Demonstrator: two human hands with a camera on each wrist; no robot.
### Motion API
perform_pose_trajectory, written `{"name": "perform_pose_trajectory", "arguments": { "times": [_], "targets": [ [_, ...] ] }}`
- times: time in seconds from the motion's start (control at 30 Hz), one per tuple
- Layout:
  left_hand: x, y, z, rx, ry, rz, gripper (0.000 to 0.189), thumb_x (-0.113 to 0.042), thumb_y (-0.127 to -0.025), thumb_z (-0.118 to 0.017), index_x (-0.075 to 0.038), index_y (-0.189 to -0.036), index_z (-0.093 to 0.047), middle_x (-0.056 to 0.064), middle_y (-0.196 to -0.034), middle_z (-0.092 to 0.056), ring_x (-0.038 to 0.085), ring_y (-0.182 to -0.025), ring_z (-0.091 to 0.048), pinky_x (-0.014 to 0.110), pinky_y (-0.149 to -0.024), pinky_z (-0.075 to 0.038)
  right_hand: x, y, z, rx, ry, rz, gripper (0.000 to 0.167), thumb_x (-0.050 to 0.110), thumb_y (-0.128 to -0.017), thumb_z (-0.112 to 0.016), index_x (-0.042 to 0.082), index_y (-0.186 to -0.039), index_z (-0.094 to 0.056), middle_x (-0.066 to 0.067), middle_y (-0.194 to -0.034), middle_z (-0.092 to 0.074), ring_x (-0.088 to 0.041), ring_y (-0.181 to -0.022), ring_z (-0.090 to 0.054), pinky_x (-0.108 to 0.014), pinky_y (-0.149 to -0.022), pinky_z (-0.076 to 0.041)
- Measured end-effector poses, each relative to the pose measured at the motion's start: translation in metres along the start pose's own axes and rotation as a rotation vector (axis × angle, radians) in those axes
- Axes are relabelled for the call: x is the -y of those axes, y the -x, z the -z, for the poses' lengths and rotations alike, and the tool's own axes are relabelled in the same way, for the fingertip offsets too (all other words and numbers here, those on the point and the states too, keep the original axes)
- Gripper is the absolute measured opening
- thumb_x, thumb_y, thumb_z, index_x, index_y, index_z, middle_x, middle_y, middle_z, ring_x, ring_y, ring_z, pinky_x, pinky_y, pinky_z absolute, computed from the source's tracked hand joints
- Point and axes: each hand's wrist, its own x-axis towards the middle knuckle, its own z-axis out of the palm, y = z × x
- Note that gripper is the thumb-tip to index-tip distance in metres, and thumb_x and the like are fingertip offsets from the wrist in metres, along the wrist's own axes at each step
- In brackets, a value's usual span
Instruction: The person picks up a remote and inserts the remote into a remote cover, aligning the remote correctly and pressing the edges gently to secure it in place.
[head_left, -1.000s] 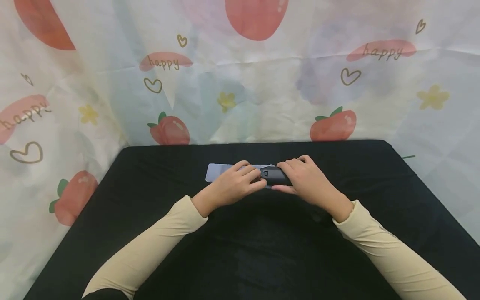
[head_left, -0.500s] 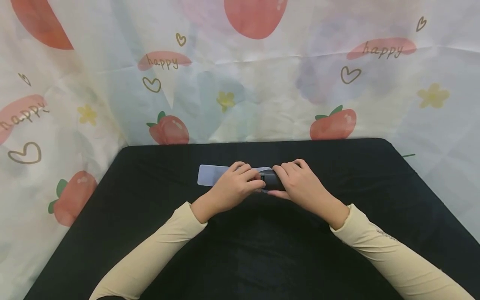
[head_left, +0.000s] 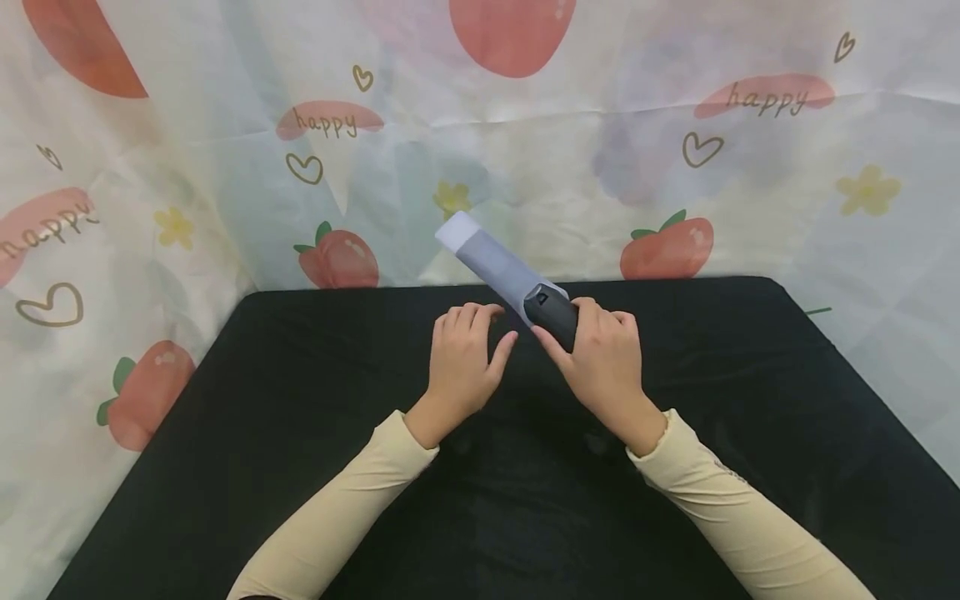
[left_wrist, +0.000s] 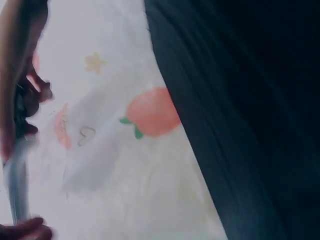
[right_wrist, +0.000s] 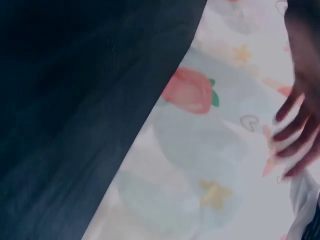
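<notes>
My right hand [head_left: 603, 354] grips a black handle [head_left: 552, 315] in the head view. From its far end a long, flat, translucent grey-blue piece [head_left: 498, 265] with a paler tip points up and to the left; I cannot tell what kind of tool it is. Beside it, apart from the tool, my left hand [head_left: 462, 358] is raised with fingers bent loosely and nothing between them. Blurred at the left edge of the left wrist view is the translucent piece [left_wrist: 17, 187]. The right wrist view catches the left hand's spread fingers [right_wrist: 300, 135].
A black cloth [head_left: 337, 467] covers the table beneath both hands. Behind it hangs a pale curtain [head_left: 540, 183] printed with fruit, hearts and flowers, close to the table's far edge [head_left: 420, 289].
My left hand has come off the tool and sits apart from it. My right hand has tilted the tool, so its translucent end has swung from level to up and away.
</notes>
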Motion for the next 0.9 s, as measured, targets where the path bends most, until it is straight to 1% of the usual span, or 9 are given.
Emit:
{"name": "perform_pose_trajectory", "arguments": {
  "times": [0.1,0.2,0.27,0.4,0.5,0.6,0.7,0.77,0.9],
  "targets": [
    [-0.007,-0.003,-0.002,0.127,0.203,0.17,0.039,-0.033,-0.095,-0.052,-0.001,-0.117,-0.053,0.01,-0.098,-0.062,0.024,-0.088,-0.057,0.04,-0.081,-0.046,0.01,0.005,-0.005,0.018,0.032,0.012,0.055,0.037,-0.078,-0.074,-0.009,-0.102,-0.057,-0.021,-0.082,-0.063,-0.034,-0.068,-0.06,-0.046,-0.068,-0.044],
    [-0.012,-0.007,-0.002,0.182,0.426,0.306,0.046,-0.033,-0.096,-0.049,0.002,-0.126,-0.039,0.014,-0.1,-0.062,0.025,-0.086,-0.061,0.038,-0.075,-0.049,0.02,0.011,-0.01,0.059,0.075,0.062,0.056,0.035,-0.078,-0.073,-0.01,-0.105,-0.055,-0.021,-0.083,-0.063,-0.033,-0.071,-0.061,-0.045,-0.068,-0.045],
    [-0.014,-0.009,-0.002,0.197,0.53,0.355,0.05,-0.03,-0.097,-0.049,0.002,-0.131,-0.031,0.017,-0.1,-0.062,0.024,-0.083,-0.062,0.035,-0.071,-0.05,0.025,0.015,-0.012,0.082,0.088,0.083,0.058,0.035,-0.075,-0.075,-0.011,-0.106,-0.054,-0.02,-0.081,-0.062,-0.032,-0.072,-0.06,-0.045,-0.07,-0.045],
    [-0.013,-0.009,-0.002,0.219,0.621,0.368,0.05,-0.026,-0.098,-0.047,0.0,-0.135,-0.026,0.018,-0.101,-0.062,0.025,-0.082,-0.064,0.031,-0.069,-0.051,0.026,0.017,-0.012,0.105,0.09,0.117,0.062,0.04,-0.071,-0.078,-0.008,-0.103,-0.055,-0.017,-0.076,-0.061,-0.03,-0.071,-0.06,-0.045,-0.074,-0.044],
    [-0.011,-0.01,-0.001,0.243,0.637,0.368,0.05,-0.024,-0.099,-0.046,0.0,-0.138,-0.026,0.019,-0.106,-0.061,0.027,-0.086,-0.064,0.032,-0.07,-0.051,0.023,0.016,-0.009,0.1,0.086,0.169,0.063,0.047,-0.071,-0.077,-0.006,-0.1,-0.058,-0.015,-0.076,-0.062,-0.029,-0.07,-0.06,-0.045,-0.075,-0.043],
    [-0.008,-0.009,0.001,0.29,0.633,0.385,0.05,-0.022,-0.099,-0.044,0.0,-0.141,-0.025,0.02,-0.113,-0.059,0.028,-0.094,-0.062,0.038,-0.078,-0.05,0.017,0.015,-0.007,0.092,0.091,0.242,0.058,0.049,-0.074,-0.073,-0.002,-0.096,-0.06,-0.014,-0.075,-0.062,-0.029,-0.07,-0.059,-0.046,-0.076,-0.043],
    [-0.003,-0.009,0.004,0.368,0.631,0.385,0.05,-0.021,-0.1,-0.041,-0.001,-0.143,-0.023,0.02,-0.123,-0.056,0.03,-0.106,-0.058,0.045,-0.088,-0.046,0.01,0.013,-0.006,0.08,0.09,0.316,0.046,0.045,-0.076,-0.073,0.002,-0.088,-0.063,-0.012,-0.075,-0.058,-0.03,-0.072,-0.057,-0.047,-0.077,-0.044],
    [0.001,-0.008,0.006,0.442,0.632,0.376,0.051,-0.021,-0.101,-0.039,-0.004,-0.145,-0.022,0.02,-0.13,-0.052,0.029,-0.114,-0.055,0.046,-0.093,-0.044,0.005,0.011,-0.004,0.069,0.078,0.362,0.036,0.038,-0.076,-0.074,0.004,-0.083,-0.064,-0.012,-0.075,-0.056,-0.03,-0.074,-0.056,-0.047,-0.078,-0.045],
    [0.006,-0.006,0.008,0.586,0.627,0.33,0.048,-0.023,-0.102,-0.034,-0.008,-0.146,-0.024,0.016,-0.133,-0.052,0.027,-0.113,-0.055,0.044,-0.093,-0.044,-0.005,0.005,-0.001,0.053,0.061,0.443,0.022,0.024,-0.075,-0.074,0.005,-0.078,-0.065,-0.014,-0.083,-0.056,-0.032,-0.082,-0.055,-0.049,-0.08,-0.046]
  ]
}}
